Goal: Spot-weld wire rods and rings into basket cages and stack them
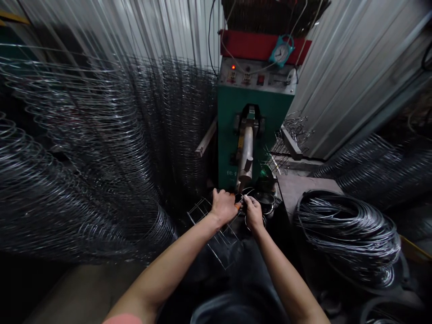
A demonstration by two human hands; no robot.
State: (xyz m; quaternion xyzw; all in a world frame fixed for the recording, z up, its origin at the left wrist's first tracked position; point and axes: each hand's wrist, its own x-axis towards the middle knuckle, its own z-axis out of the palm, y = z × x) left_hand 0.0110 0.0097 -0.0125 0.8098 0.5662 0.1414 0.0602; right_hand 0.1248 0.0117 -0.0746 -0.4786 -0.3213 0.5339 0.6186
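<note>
My left hand (pixel 223 205) is closed on the edge of a wire grid frame (pixel 216 234) that slopes down over my lap. My right hand (pixel 253 212) is closed beside it, gripping a thin wire ring (pixel 249 192) where it meets the grid. Both hands sit just below the metal arm (pixel 245 155) of a green welding machine (pixel 253 112). A small orange bit shows between the two hands.
Tall stacks of wire rings (pixel 84 157) fill the left side. A coil of wire rings (pixel 347 234) lies at right by a dark table (pixel 303 186). More wire frames (pixel 286 139) rest beside the machine. Corrugated metal walls stand behind.
</note>
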